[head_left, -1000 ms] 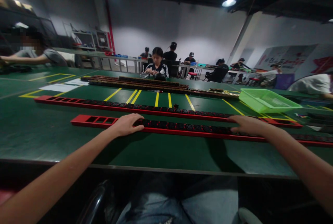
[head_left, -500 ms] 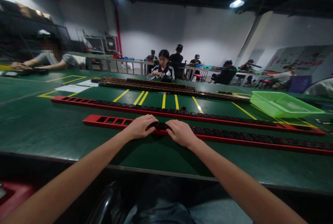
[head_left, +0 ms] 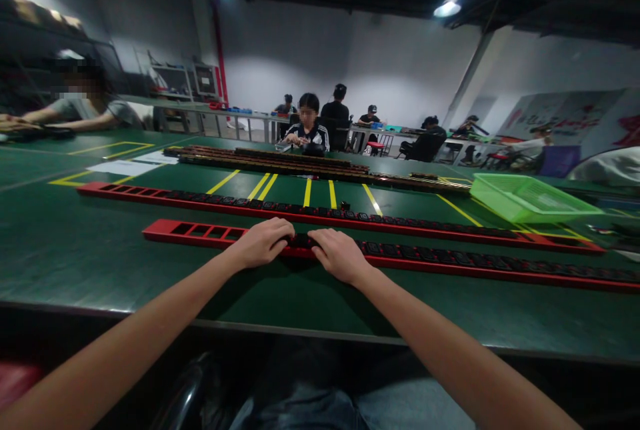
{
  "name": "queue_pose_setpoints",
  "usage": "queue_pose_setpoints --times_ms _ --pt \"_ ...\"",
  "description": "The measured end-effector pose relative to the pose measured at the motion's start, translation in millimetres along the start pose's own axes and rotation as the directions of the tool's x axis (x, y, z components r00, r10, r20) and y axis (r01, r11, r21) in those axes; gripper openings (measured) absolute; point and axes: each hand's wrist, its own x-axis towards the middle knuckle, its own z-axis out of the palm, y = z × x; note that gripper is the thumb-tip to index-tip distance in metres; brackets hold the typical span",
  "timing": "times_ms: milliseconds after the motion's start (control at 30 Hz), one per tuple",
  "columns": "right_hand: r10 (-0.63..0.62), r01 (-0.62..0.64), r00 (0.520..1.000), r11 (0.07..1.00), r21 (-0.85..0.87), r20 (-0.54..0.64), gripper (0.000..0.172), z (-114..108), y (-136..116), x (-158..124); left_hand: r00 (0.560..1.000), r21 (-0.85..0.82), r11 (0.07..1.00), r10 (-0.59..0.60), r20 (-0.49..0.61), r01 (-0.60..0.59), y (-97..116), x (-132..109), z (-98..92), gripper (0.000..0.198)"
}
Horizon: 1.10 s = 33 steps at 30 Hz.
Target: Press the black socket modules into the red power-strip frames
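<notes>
A long red strip filled with black socket modules lies across the green table in front of me; its left end has empty slots. My left hand and my right hand rest side by side on this strip, fingers curled over the black modules between them. A second, longer red strip with black modules lies parallel just behind it.
A green plastic basket stands at the right. Dark strips are stacked further back, near yellow floor-tape lines. White papers lie at the left. Several people sit at this table and at tables behind.
My right hand slid left along the near strip from its right part to beside my left hand. The left hand stayed in place.
</notes>
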Motion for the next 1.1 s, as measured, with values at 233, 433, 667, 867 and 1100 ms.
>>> queue_pose_setpoints --times_ms 233,433,667,867,1100 --pt "0.005 -0.005 1.000 1.000 -0.002 0.006 0.036 -3 -2 0 1.000 -0.021 1.000 0.015 0.010 -0.015 1 -1 1.1 0.021" --pt "0.034 -0.034 0.999 0.999 0.015 0.010 0.038 -5 -4 0 1.000 -0.063 0.998 -0.009 0.025 0.010 -3 -3 5.4 0.020" --pt "0.012 -0.012 1.000 1.000 0.023 0.004 0.033 -4 -3 0 1.000 -0.093 0.996 0.005 0.005 -0.005 -3 -3 6.0 0.017" --pt "0.008 -0.007 1.000 1.000 0.023 -0.013 0.031 -1 -1 0 0.993 -0.106 0.987 -0.117 0.026 0.119 -11 0 8.0 0.015" --pt "0.004 -0.005 0.999 1.000 -0.008 -0.042 0.032 2 -2 -2 0.965 -0.342 0.903 -0.239 0.103 0.260 -14 6 2.9 0.034"
